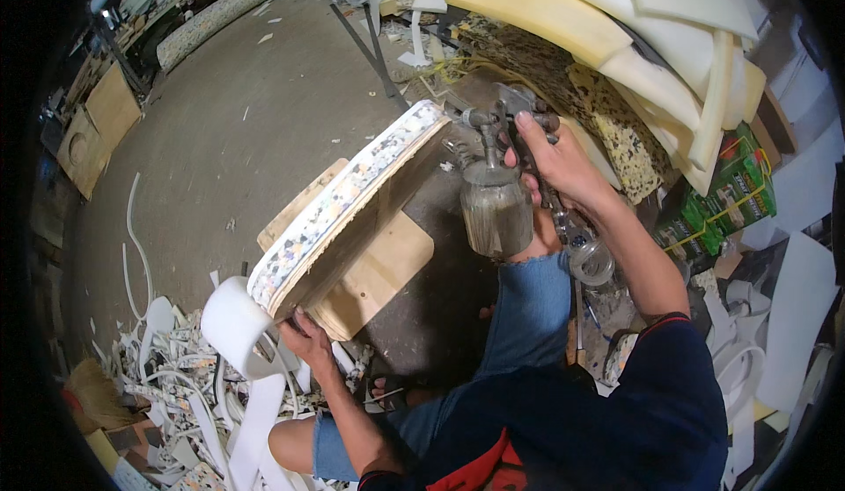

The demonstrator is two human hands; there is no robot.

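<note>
In my right hand [556,161] is a spray gun [489,121] with a dusty metal cup [498,222] hanging under it. The fingers wrap around its handle, and its nozzle end is close to the far end of a tilted plywood board [352,227]. Speckled multicoloured foam [352,187] lines that board's upper side. My left hand [308,341] grips the board's near lower corner, its fingertips partly hidden. Beside that corner, a white foam strip [236,324] curls over and trails down toward my knee. A pale wooden piece [378,275] sits crosswise beneath the board.
Foam scraps [189,403] are heaped at the lower left. Large yellow and white foam sheets [607,42] are piled at upper right, above green packages [726,196]. A foam roll [224,20] lies at the far left. A hose fitting with a clear bowl [591,258] hangs near my right knee.
</note>
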